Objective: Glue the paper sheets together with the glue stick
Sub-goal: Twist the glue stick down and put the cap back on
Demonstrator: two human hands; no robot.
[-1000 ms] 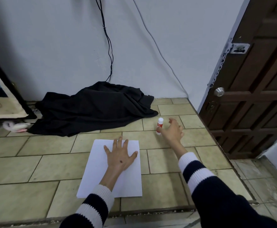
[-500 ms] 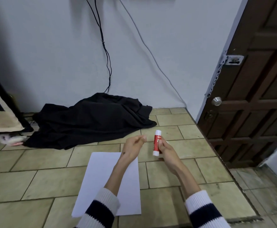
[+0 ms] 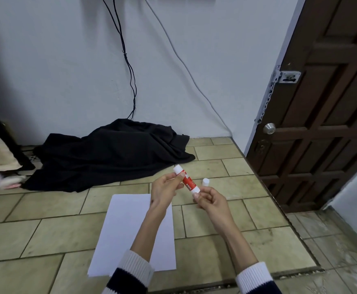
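Note:
The glue stick (image 3: 187, 181), red with white ends, is tilted above the floor tiles with its upper end to the left. My left hand (image 3: 164, 190) grips its upper part. My right hand (image 3: 210, 201) pinches its lower white end with the fingertips. A small white cap-like piece (image 3: 205, 181) stands on the tile just beyond my right hand. The white paper sheets (image 3: 128, 232) lie stacked on the floor under my left forearm, with a slight offset showing at the near edge.
A heap of black cloth (image 3: 109, 153) lies against the wall (image 3: 67, 71) beyond the paper. Cables (image 3: 128, 60) hang down the wall. A brown wooden door (image 3: 325, 115) stands at the right. Furniture and a pale fluffy item (image 3: 2, 180) sit at the left edge.
My left hand has left the paper and taken hold of the glue stick. The stick has tilted from upright, and a small white piece now stands on the tile.

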